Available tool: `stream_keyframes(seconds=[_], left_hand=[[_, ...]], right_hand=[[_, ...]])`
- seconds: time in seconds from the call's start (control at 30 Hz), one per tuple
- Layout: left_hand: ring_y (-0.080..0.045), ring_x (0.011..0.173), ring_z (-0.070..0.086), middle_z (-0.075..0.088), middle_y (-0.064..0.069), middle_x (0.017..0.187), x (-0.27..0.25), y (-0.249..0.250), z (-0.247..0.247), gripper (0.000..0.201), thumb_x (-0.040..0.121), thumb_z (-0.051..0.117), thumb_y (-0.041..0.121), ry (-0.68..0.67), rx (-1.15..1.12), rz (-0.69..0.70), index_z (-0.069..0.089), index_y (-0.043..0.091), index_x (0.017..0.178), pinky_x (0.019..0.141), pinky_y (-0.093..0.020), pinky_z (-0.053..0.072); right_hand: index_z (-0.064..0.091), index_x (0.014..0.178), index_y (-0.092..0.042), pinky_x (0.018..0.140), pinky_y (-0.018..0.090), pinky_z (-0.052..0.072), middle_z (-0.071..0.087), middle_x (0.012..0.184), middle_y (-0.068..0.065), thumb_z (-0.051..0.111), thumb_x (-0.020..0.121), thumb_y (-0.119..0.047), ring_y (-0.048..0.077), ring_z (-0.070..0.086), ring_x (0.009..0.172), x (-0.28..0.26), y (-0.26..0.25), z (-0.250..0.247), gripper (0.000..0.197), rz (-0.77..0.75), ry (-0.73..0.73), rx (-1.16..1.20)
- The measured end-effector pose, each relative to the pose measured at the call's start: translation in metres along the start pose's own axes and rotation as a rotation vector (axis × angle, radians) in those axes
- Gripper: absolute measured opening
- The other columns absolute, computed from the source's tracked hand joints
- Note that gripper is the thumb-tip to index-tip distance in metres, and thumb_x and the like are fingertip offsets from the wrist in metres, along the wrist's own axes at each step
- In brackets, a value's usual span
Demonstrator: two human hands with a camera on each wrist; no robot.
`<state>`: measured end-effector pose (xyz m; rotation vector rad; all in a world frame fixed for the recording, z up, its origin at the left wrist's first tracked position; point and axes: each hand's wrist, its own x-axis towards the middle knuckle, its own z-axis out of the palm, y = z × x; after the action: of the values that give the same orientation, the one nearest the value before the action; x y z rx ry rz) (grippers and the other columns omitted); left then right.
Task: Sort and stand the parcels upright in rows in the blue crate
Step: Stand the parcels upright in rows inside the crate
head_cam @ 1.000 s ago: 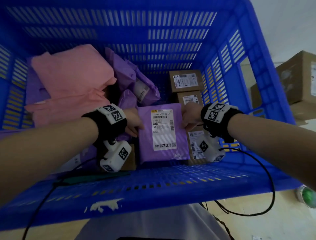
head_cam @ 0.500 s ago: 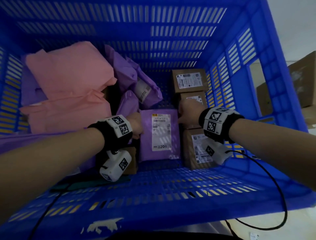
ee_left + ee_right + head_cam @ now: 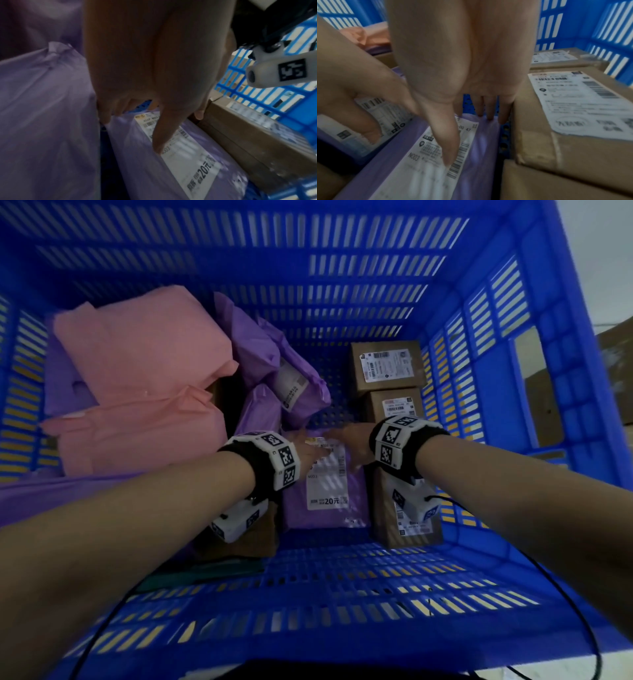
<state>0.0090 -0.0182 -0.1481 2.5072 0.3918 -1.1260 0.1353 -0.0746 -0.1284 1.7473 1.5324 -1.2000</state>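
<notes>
A purple mailer parcel with a white label leans in the blue crate, between a small brown box and a row of cardboard boxes. My left hand pinches its top edge, thumb on the label and fingers behind. My right hand holds the same edge beside it, thumb on the barcode. The left wrist view has the left hand on the parcel. In the right wrist view the right hand grips the parcel, fingers between it and a box.
Two pink mailers lie piled at the crate's left. Crumpled purple bags lean in the middle. Three cardboard boxes line the right wall, the far one label up. Bare crate floor shows beyond the hands. More cartons stand outside at the right.
Both hands lowered the purple parcel deeper into the crate beside the brown boxes. They slid inward along its top edge and now nearly touch.
</notes>
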Motion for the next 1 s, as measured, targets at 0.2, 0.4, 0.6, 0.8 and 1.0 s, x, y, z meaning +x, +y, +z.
stream_keyframes(seconds=[0.2, 0.4, 0.6, 0.8, 1.0], left_hand=[[-0.038, 0.142, 0.02, 0.011, -0.014, 0.157, 0.008, -0.005, 0.008, 0.061, 0.096, 0.041, 0.021, -0.081, 0.063, -0.036, 0.015, 0.035, 0.15, 0.114, -0.044, 0.024], [-0.024, 0.13, 0.047, 0.048, -0.007, 0.142, 0.007, 0.002, 0.017, 0.044, 0.096, 0.047, 0.01, -0.013, -0.121, 0.022, 0.045, 0.016, 0.139, 0.106, -0.032, 0.037], [-0.03, 0.105, 0.061, 0.063, -0.011, 0.118, -0.015, 0.002, -0.017, 0.029, 0.093, 0.047, 0.016, 0.15, -0.078, 0.059, 0.059, 0.015, 0.119, 0.086, -0.038, 0.049], [-0.029, 0.12, 0.047, 0.054, -0.01, 0.125, -0.045, -0.032, -0.063, 0.033, 0.091, 0.046, 0.019, 0.65, 0.163, -0.078, 0.052, 0.012, 0.122, 0.089, -0.04, 0.042], [-0.031, 0.123, 0.046, 0.056, -0.011, 0.128, -0.057, -0.047, -0.083, 0.033, 0.086, 0.042, 0.012, 0.677, 0.429, -0.137, 0.063, 0.008, 0.111, 0.095, -0.042, 0.038]], right_hand=[[0.024, 0.149, -0.012, 0.102, 0.03, 0.037, 0.034, 0.151, 0.011, 0.067, 0.084, -0.01, 0.025, 0.039, 0.136, 0.006, 0.001, 0.009, 0.078, -0.019, -0.053, 0.012], [0.036, 0.144, -0.014, 0.09, 0.029, 0.042, 0.039, 0.148, 0.012, 0.068, 0.084, -0.01, 0.028, 0.045, 0.13, 0.008, -0.001, 0.018, 0.068, -0.03, -0.091, 0.026], [0.057, 0.118, -0.003, 0.08, 0.032, 0.046, 0.063, 0.111, 0.011, 0.06, 0.089, -0.033, 0.027, 0.061, 0.105, -0.009, 0.01, -0.008, 0.041, 0.048, 0.409, 0.299], [0.049, 0.125, -0.012, 0.088, 0.034, 0.047, 0.06, 0.121, 0.012, 0.055, 0.086, -0.054, 0.028, 0.059, 0.108, -0.003, 0.012, -0.036, 0.058, 0.129, 0.843, 0.549], [0.044, 0.132, -0.014, 0.084, 0.04, 0.052, 0.061, 0.12, 0.017, 0.055, 0.09, -0.037, 0.033, 0.061, 0.107, 0.015, -0.012, -0.066, 0.049, 0.085, 0.81, 0.465]])
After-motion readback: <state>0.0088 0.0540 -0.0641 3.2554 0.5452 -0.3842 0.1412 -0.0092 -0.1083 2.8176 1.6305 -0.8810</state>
